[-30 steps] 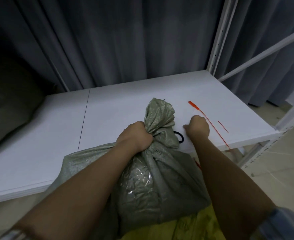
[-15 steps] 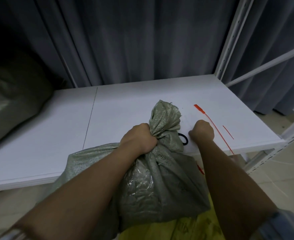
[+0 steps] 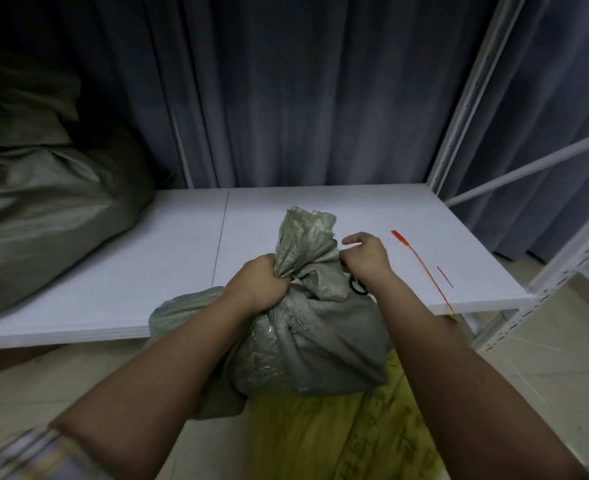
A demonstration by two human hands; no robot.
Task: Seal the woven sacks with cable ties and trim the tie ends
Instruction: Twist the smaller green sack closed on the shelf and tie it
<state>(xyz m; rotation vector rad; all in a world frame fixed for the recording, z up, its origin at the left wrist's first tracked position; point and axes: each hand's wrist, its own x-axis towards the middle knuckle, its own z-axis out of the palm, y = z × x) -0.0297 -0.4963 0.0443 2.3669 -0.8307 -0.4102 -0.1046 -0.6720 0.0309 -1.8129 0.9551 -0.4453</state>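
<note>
Fingers of my left hand [image 3: 256, 287] clamp the gathered neck of the grey-green woven sack [image 3: 307, 327] at centre; its contents stay hidden. At 3 o'clock, my right hand [image 3: 364, 259] touches the neck, whether its fingers grip I cannot tell. A red cable tie [image 3: 421, 263] lies further right on the white shelf [image 3: 147, 271].

Sack [image 3: 307, 327] before shelf [image 3: 147, 271], cable tie [image 3: 421, 265] on shelf right of it, another sack [image 3: 43, 216] far left

Grey-green woven sack [image 3: 307, 327], red cable tie [image 3: 421, 265], white shelf [image 3: 147, 271], yellow sack [image 3: 338, 438], grey-blue curtain [image 3: 303, 98].
</note>
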